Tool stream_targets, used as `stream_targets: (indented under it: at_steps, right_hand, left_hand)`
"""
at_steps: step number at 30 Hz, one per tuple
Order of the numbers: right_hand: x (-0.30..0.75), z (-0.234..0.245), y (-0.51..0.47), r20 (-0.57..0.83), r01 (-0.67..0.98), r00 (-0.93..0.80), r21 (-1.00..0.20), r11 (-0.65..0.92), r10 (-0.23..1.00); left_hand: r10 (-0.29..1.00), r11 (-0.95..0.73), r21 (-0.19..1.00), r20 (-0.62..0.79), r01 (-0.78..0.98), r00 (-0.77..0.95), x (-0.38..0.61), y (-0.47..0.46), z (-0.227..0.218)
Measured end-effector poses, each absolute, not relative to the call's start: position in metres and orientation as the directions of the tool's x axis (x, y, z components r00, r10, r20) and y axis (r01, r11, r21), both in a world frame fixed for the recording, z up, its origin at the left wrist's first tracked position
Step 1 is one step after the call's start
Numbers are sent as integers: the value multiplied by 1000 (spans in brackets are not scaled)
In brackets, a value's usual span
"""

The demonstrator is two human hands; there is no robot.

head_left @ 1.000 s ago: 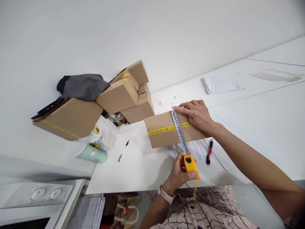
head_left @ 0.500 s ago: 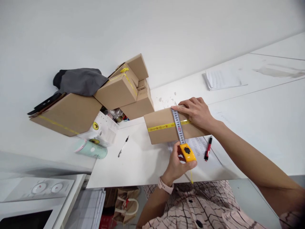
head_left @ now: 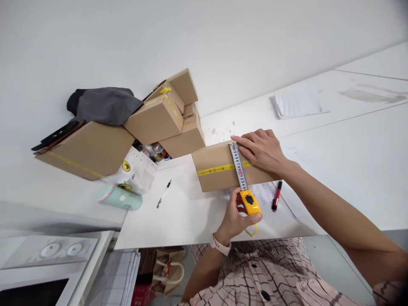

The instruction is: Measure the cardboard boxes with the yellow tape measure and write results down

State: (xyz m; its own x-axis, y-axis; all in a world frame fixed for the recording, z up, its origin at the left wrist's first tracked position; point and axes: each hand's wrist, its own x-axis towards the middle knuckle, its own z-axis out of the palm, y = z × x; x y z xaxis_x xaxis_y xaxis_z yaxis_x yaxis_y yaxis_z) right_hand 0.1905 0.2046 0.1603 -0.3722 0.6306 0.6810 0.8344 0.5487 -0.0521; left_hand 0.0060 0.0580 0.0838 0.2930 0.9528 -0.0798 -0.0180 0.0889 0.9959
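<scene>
A cardboard box [head_left: 212, 182] with yellow printed tape round it sits at a slant over printed paper [head_left: 264, 193] on the white table. Yellow casing of a tape measure [head_left: 250, 202] is gripped in my left hand [head_left: 234, 221], just off the box's near edge. Its metal blade [head_left: 237, 166] runs across the box's face to the far edge. My right hand [head_left: 263, 153] lies over the box's far right part and holds it, index finger stretched past the blade's end. That hand hides part of the yellow tape strip.
A red and black marker [head_left: 277, 196] lies right of the box, a pen [head_left: 163, 194] to its left. Stacked cardboard boxes [head_left: 153, 123], a grey cloth [head_left: 105, 106] and a mint-green bottle [head_left: 120, 198] stand at left. A paper stack [head_left: 296, 105] lies at the back.
My right index finger has lifted from the blade's end and now points past the far edge. The tape measure stays across the box. The view has shifted slightly.
</scene>
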Motion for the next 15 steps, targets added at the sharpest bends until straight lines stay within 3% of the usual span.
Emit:
stream_targets:
  at_steps: [8, 15]
  right_hand:
    - [194, 141, 194, 762, 826, -338, -42, 562, 552]
    - [197, 79, 152, 718, 781, -287, -208, 589, 634]
  left_hand:
    - [934, 86, 996, -86, 16, 347, -11, 18, 36]
    - [931, 64, 975, -136, 214, 340, -18, 11, 28]
